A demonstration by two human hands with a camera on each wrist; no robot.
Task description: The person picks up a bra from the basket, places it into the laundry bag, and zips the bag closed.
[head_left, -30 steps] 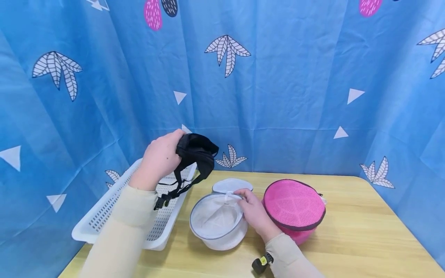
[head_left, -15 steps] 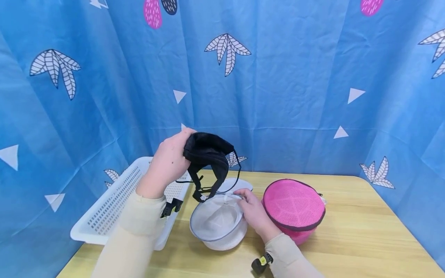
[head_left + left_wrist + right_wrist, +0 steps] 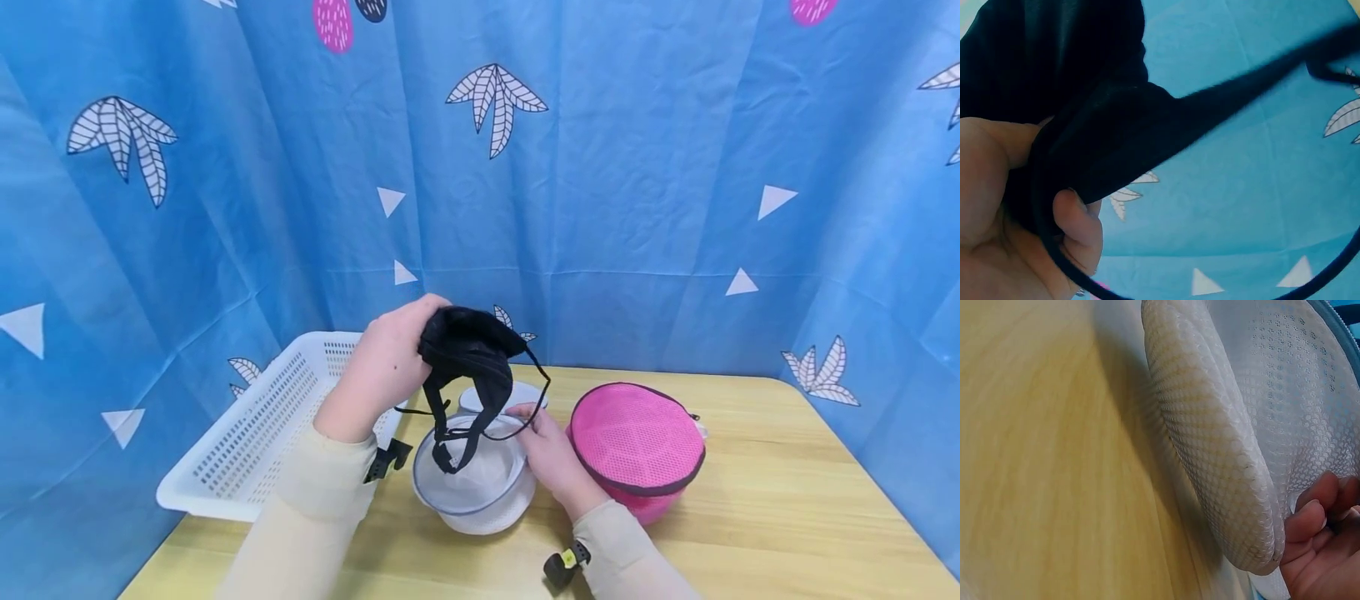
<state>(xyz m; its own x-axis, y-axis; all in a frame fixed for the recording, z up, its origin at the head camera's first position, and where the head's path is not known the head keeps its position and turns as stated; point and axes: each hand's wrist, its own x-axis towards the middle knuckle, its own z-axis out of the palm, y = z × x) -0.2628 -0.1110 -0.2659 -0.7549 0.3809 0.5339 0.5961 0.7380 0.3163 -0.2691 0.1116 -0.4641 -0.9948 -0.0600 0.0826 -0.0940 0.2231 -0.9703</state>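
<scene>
High over the table, my left hand (image 3: 386,362) grips a black bra (image 3: 472,340) whose straps dangle down. The left wrist view shows thumb and fingers curled round the bra's dark fabric (image 3: 1097,137). Below it stands a round white mesh laundry bag (image 3: 487,521), unzipped, with its lid (image 3: 531,392) folded back. My right hand (image 3: 553,458) pinches the bag's rim at its right side. In the right wrist view the fingers (image 3: 1307,522) hold the mesh edge. The hanging straps overlap the bag's mouth in the head view; whether they touch it I cannot tell.
A pink mesh laundry bag (image 3: 637,437) with a dark zip edge stands right of my right hand. At the left lies a white perforated plastic basket (image 3: 217,492), partly behind my left arm. A blue patterned curtain (image 3: 630,167) encloses the wooden table (image 3: 787,492).
My left hand has carried the bra rightward from over the basket, and its straps now hang in front of the white bag's mouth. The right hand has stayed at the rim.
</scene>
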